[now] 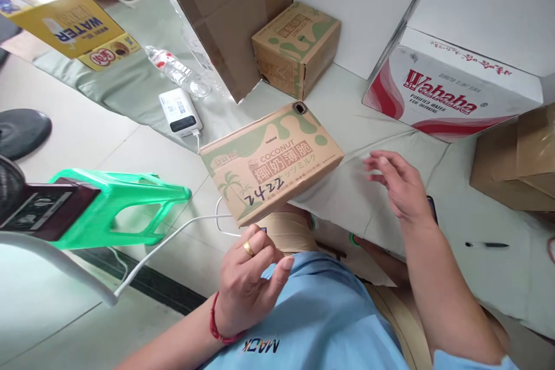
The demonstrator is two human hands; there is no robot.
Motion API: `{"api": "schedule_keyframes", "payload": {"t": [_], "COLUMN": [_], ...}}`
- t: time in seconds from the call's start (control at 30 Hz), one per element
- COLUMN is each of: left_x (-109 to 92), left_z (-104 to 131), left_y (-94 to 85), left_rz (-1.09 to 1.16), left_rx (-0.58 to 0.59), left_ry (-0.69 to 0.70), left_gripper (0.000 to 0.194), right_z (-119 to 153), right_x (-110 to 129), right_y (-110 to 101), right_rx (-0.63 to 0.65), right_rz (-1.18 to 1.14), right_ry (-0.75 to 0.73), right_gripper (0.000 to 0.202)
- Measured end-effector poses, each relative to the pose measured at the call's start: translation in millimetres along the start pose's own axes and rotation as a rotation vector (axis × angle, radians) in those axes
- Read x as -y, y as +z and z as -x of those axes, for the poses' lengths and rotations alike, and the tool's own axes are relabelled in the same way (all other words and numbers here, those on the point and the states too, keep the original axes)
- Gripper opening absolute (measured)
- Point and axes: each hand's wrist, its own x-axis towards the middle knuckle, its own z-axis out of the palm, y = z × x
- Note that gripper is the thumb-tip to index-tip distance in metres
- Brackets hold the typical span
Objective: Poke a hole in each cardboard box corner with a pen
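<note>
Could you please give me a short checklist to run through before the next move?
1. Right hand clear of the coconut box: ok, a gap shows.
2. Left hand clear of that box: cannot tell, its fingers meet the near corner in view.
3. Box wholly over the table: not ok, its near corner extends past the edge in view.
4. White cable free of the box: cannot tell, partly hidden.
5. Pen apart from both hands: ok.

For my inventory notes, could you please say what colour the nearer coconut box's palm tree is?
The palm tree is green, best seen in the head view.
</note>
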Motion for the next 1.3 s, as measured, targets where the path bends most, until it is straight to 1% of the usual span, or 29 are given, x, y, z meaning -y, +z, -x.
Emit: {"api": "schedule_keyframes", "payload": {"t": [0.03, 0.07, 0.1, 0.13, 0.17, 0.2, 0.23, 0.27, 0.3, 0.37, 0.43, 0.5, 0.57, 0.63, 0.7, 0.77, 0.83, 0.9, 0.97, 1.07, 1.13, 1.2, 1.3], "left_x": [5.4, 12.3, 20.0, 27.6, 34.5, 40.3, 44.8, 48.1, 50.5, 54.1, 58.0, 63.7, 70.8, 78.4, 84.5, 86.7, 83.4, 74.5, 61.3, 37.3, 20.5, 4.7, -15.0], "left_z": [6.0, 10.7, 14.4, 16.9, 18.4, 19.0, 18.5, 17.1, 14.8, 7.7, -2.6, -15.8, -31.4, -47.6, -61.8, -71.7, -75.7, -74.0, -68.1, -57.4, -53.2, -53.4, -61.9], "left_y": [-2.2, -4.8, -7.3, -9.1, -9.9, -9.8, -9.1, -8.2, -7.8, -10.0, -17.8, -29.5, -40.4, -45.9, -44.0, -35.9, -25.2, -15.8, -10.3, -6.5, -2.0, 6.9, 25.3], "left_rz": [0.069, 0.14, 0.221, 0.307, 0.393, 0.472, 0.534, 0.578, 0.602, 0.624, 0.626, 0.612, 0.588, 0.599, 0.681, 0.773, 0.82, 0.823, 0.81, 0.763, 0.691, 0.591, 0.506], "left_rx": [0.059, 0.107, 0.128, 0.104, 0.039, -0.044, -0.124, -0.187, -0.23, -0.276, -0.316, -0.357, -0.418, -0.483, -0.487, -0.436, -0.393, -0.381, -0.365, -0.282, -0.185, -0.091, -0.001], "left_ry": [-0.093, -0.237, -0.422, -0.624, -0.812, -0.958, -1.057, -1.112, -1.141, -1.161, -1.155, -1.107, -1.042, -0.998, -1.014, -1.048, -1.052, -1.016, -0.937, -0.72, -0.563, -0.409, -0.205], "left_gripper": [0.034, 0.044, 0.051, 0.057, 0.066, 0.074, 0.082, 0.087, 0.091, 0.097, 0.099, 0.095, 0.088, 0.082, 0.082, 0.085, 0.087, 0.085, 0.084, 0.081, 0.073, 0.064, 0.058], "right_z": [-7.4, -13.4, -17.7, -20.3, -21.2, -20.5, -18.6, -15.6, -11.9, -3.8, 3.7, 9.4, 12.5, 12.7, 11.2, 10.0, 11.4, 17.0, 26.9, 45.9, 57.9, 68.1, 80.6], "right_x": [0.3, 0.5, 0.8, 0.9, 0.7, -0.2, -2.1, -5.2, -9.4, -20.6, -31.9, -39.0, -39.8, -35.5, -28.8, -22.5, -18.4, -17.7, -21.4, -35.0, -47.6, -60.4, -75.5], "right_y": [14.2, 26.9, 37.8, 46.6, 53.5, 58.3, 61.3, 62.8, 62.9, 60.5, 56.5, 53.4, 53.4, 58.3, 67.9, 79.0, 86.2, 84.8, 73.3, 43.1, 22.0, 5.1, -9.4], "right_rx": [0.067, 0.125, 0.182, 0.244, 0.315, 0.385, 0.444, 0.479, 0.486, 0.443, 0.414, 0.408, 0.371, 0.297, 0.255, 0.275, 0.295, 0.259, 0.19, 0.051, -0.066, -0.16, -0.202], "right_rz": [-0.009, -0.013, -0.01, 0.001, 0.013, 0.019, 0.014, 0.0, -0.016, -0.017, 0.002, -0.03, -0.118, -0.201, -0.239, -0.222, -0.179, -0.174, -0.24, -0.403, -0.52, -0.621, -0.714], "right_ry": [-0.017, -0.031, -0.039, -0.039, -0.03, -0.016, -0.002, 0.01, 0.021, 0.055, 0.115, 0.157, 0.159, 0.144, 0.118, 0.062, 0.002, -0.014, 0.031, 0.159, 0.252, 0.313, 0.34], "right_gripper": [0.057, 0.06, 0.062, 0.064, 0.066, 0.066, 0.065, 0.064, 0.063, 0.061, 0.06, 0.06, 0.064, 0.068, 0.069, 0.068, 0.064, 0.059, 0.054, 0.044, 0.036, 0.031, 0.027]}}
